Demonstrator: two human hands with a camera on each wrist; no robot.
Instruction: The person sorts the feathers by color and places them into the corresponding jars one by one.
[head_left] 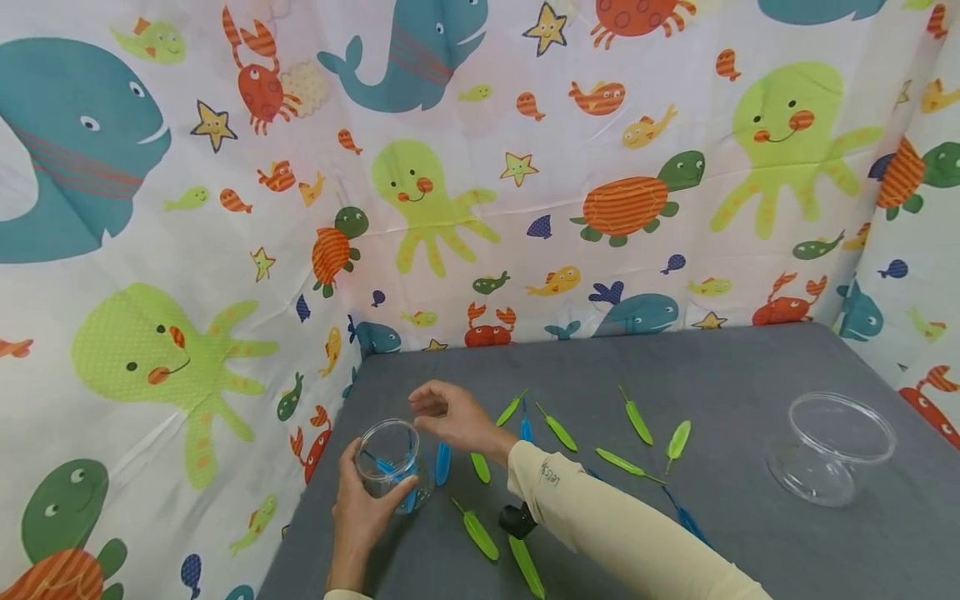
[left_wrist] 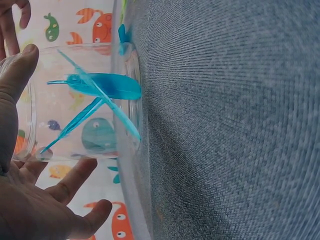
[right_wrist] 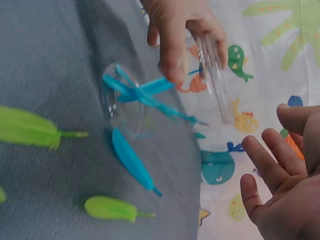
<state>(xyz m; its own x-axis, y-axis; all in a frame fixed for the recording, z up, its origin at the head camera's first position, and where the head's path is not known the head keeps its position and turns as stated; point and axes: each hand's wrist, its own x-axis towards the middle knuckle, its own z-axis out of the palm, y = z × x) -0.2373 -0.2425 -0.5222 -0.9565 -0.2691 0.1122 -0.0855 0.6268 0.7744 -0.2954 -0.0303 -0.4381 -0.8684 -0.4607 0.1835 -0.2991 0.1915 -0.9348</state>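
My left hand point(head_left: 363, 510) grips a clear round jar point(head_left: 388, 420) that stands on the grey cloth surface, with the thumb on the near side and the fingers around the other side. Inside the jar, several blue feathers point(left_wrist: 108, 86) lean crossed against each other, quills toward the mouth. My right hand point(head_left: 459, 421) hovers just right of the jar's rim, its fingers spread loosely with nothing between them, as the right wrist view point(right_wrist: 287, 175) also shows. On the cloth right beside the jar lies another blue feather point(head_left: 442, 463).
Several green feathers point(head_left: 480, 535) lie scattered on the grey cloth point(head_left: 720, 375), some under the right forearm. Among them are a blue feather point(head_left: 527, 428) and a darker blue one point(head_left: 686, 518). A second clear jar point(head_left: 842, 457) stands far right. Printed fabric point(head_left: 480, 308) hangs behind.
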